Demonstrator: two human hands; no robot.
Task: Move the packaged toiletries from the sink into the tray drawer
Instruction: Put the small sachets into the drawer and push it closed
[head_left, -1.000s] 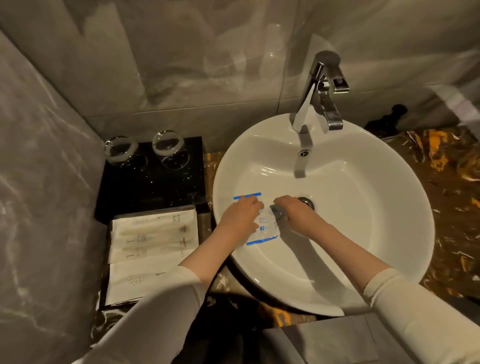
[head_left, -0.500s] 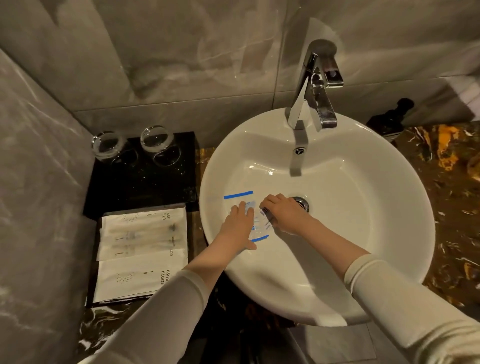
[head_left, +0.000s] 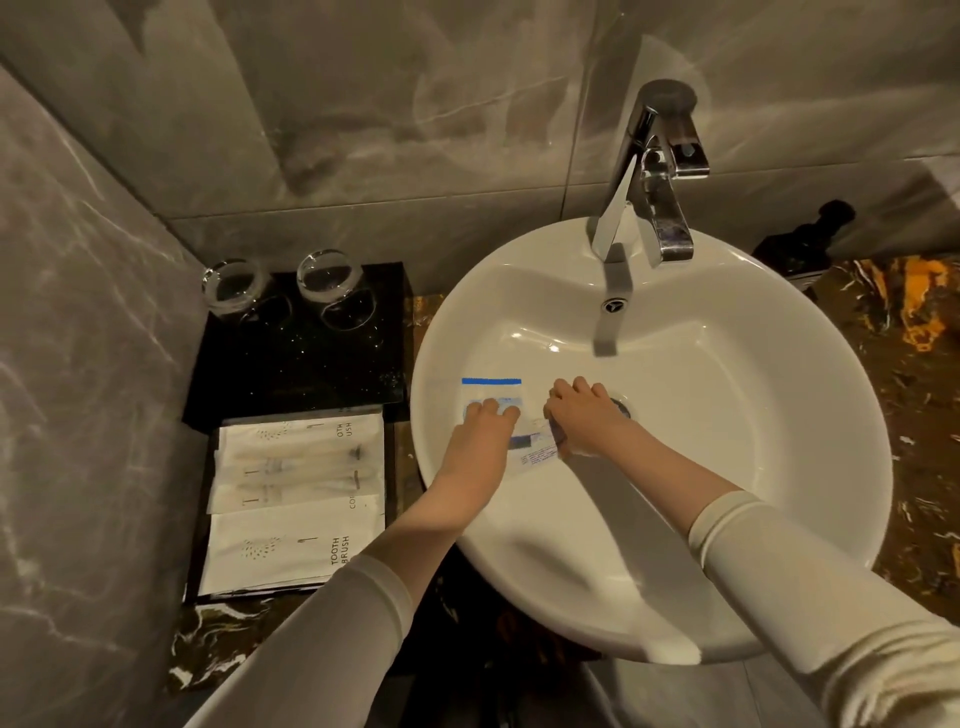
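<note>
A clear packet with blue stripes (head_left: 492, 391) lies flat in the white sink (head_left: 753, 415), left of the drain. My left hand (head_left: 485, 431) rests palm down on the packet's left part, fingers together. My right hand (head_left: 584, 415) presses on its right part, fingers curled, next to the drain. Whether either hand grips the packet is not visible. Left of the sink, the dark tray drawer (head_left: 200, 519) holds several white toothbrush packets (head_left: 296, 540).
A chrome tap (head_left: 652, 176) overhangs the back of the basin. Two upturned glasses (head_left: 332, 288) stand on a black slab behind the tray. A dark bottle (head_left: 810, 239) sits at the far right on the marbled counter. Grey walls close in left and behind.
Both hands stay on the packet. My left hand has slid up along it and the packet's blue-striped near edge is now covered.
</note>
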